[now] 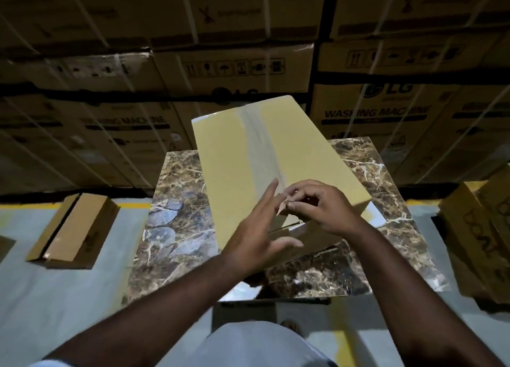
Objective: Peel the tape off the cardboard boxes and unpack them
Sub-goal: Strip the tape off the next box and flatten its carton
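A yellow-brown cardboard box (276,160) sits on a marble table (176,201). Shiny clear tape (258,146) runs down its top. The right hand (320,209) pinches the tape's near end. The left hand (256,237) is spread open, holding nothing.

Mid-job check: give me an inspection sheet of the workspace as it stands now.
Surface: marble-patterned table top, box resting on it.
Job's things: cardboard box closed; tape strip along its top seam, its near end lifted.
Clutter: small flat box on the floor at left; printed box at right.
Hands: right hand pinches the tape end; left hand open, fingers spread at the box's near edge.
Cables: nothing seen.
Surroundings: stacked washing machine cartons behind; grey floor.
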`<state>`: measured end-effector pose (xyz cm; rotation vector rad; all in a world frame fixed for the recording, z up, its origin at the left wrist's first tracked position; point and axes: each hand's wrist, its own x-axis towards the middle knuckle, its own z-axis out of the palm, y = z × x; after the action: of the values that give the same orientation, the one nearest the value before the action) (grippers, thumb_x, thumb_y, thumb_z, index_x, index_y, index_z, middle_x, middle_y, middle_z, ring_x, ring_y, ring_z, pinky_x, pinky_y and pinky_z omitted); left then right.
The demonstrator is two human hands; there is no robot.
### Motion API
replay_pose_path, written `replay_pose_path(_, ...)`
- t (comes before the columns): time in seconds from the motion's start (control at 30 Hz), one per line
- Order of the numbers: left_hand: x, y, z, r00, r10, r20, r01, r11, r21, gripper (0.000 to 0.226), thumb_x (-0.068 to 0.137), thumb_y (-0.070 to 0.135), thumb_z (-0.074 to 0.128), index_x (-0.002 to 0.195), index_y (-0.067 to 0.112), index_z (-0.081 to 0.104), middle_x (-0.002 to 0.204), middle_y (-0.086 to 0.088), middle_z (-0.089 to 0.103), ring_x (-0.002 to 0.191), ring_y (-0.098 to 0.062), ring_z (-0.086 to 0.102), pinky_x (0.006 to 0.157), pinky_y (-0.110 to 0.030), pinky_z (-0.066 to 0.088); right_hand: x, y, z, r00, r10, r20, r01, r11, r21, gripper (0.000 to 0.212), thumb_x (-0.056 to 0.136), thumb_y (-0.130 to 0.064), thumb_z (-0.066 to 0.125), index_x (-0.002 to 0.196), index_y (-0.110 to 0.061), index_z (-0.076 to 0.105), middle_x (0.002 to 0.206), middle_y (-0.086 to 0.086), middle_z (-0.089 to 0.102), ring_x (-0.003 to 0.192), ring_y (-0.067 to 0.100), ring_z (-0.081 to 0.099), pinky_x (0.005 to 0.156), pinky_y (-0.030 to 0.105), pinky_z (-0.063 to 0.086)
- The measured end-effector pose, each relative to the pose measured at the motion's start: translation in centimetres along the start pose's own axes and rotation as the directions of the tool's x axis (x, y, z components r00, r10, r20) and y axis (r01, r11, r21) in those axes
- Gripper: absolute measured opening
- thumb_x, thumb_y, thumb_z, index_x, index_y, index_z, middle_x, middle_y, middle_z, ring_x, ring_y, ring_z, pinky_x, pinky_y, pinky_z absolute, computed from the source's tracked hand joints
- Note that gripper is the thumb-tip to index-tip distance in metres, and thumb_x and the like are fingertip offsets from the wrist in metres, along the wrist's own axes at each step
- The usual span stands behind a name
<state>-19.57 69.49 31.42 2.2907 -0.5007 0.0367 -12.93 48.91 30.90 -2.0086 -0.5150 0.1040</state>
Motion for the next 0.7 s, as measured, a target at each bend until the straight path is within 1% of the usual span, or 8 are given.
replay_pose_path(0.1,-0.3,-0.1,0.8,0.996,-0.046,-0.072,0.047,0.999,0.020,0.089,0.081,0.044,0.084,0.151,0.039,0.028,0.171,0.016,-0.014,0.140,0.011,0.025,0.097,-0.016,0.046,0.0,0.1,0.7,0.998,0.066,-0.012,-0.065,0.998,0.026,0.004,0.093,-0.032,0.075,0.090,-0.033,0.077,0.102,-0.022,0.076,0.093,0.004,0.073,0.082,0.047,0.061)
replay_pose_path(0.2,-0.3,-1.1,1.4,0.974,-0.027,-0.227,0.029,1.000,0.006,0.077,0.083,0.042,0.081,0.138,0.022,0.032,0.167,-0.016,0.024,0.137,0.004,0.045,0.093,-0.019,0.056,0.5,0.2,0.8,0.987,0.121,-0.110,-0.115,0.992,0.055,0.008,0.095,-0.036,0.072,0.090,-0.031,0.074,0.089,-0.016,0.078,0.082,0.007,0.073,0.075,0.042,0.061)
replay_pose_path(0.27,-1.1,-1.8,1.6,0.967,-0.008,-0.256,0.037,0.993,0.108,0.082,0.084,0.050,0.079,0.143,0.008,0.039,0.153,-0.012,0.049,0.131,-0.009,0.058,0.098,-0.023,0.055,0.8,-0.4,0.7,0.983,0.174,-0.061,-0.162,0.972,0.169,0.012,0.097,-0.034,0.070,0.091,-0.025,0.073,0.086,-0.008,0.079,0.073,0.013,0.074,0.068,0.035,0.056)
replay_pose_path(0.33,-1.7,-2.3,0.9,0.959,0.043,-0.279,0.026,0.971,0.237,0.077,0.086,0.054,0.077,0.141,0.008,0.054,0.141,-0.004,0.062,0.127,-0.012,0.061,0.103,-0.024,0.052,0.8,-1.2,1.1,0.983,0.181,-0.013,-0.174,0.961,0.214,0.013,0.098,-0.032,0.071,0.090,-0.021,0.072,0.083,-0.002,0.078,0.067,0.016,0.072,0.062,0.029,0.051)
replay_pose_path(0.43,-3.0,-3.8,-1.1,0.947,0.210,-0.243,-0.104,0.916,0.387,0.056,0.092,0.051,0.074,0.125,0.006,0.069,0.140,-0.006,0.064,0.133,-0.016,0.059,0.107,-0.034,0.052,0.8,-2.5,2.4,0.983,0.175,0.061,-0.185,0.940,0.288,0.014,0.099,-0.026,0.069,0.089,-0.017,0.070,0.086,0.004,0.079,0.065,0.018,0.072,0.059,0.029,0.051)
replay_pose_path(0.53,-4.5,-6.6,-3.7,0.946,0.285,-0.152,-0.190,0.873,0.450,0.048,0.092,0.047,0.077,0.114,0.004,0.074,0.141,-0.007,0.063,0.134,-0.018,0.058,0.104,-0.037,0.054,1.2,-3.9,3.6,0.958,0.277,0.071,-0.268,0.783,0.561,0.017,0.099,-0.021,0.067,0.086,-0.011,0.064,0.094,0.017,0.078,0.058,0.018,0.064,0.057,0.034,0.049)
replay_pose_path(0.6,-4.8,-8.5,-6.3,0.976,0.203,-0.079,-0.149,0.886,0.440,0.057,0.088,0.051,0.078,0.122,0.005,0.071,0.147,-0.003,0.058,0.141,-0.015,0.050,0.109,-0.031,0.048,1.6,-4.7,4.0,0.940,0.336,0.054,-0.280,0.671,0.687,0.025,0.093,-0.033,0.071,0.091,-0.009,0.066,0.100,0.022,0.076,0.063,0.022,0.060,0.062,0.037,0.045)
replay_pose_path(0.7,-4.3,-9.2,-10.6,0.998,-0.048,-0.044,0.061,0.927,0.370,0.076,0.085,0.059,0.073,0.145,0.016,0.056,0.147,0.004,0.059,0.150,-0.008,0.035,0.112,-0.019,0.038,2.8,-5.1,4.7,0.949,0.314,0.009,-0.232,0.681,0.695,0.056,0.072,-0.064,0.080,0.096,-0.015,0.068,0.113,0.011,0.076,0.085,0.024,0.062,0.084,0.045,0.050)
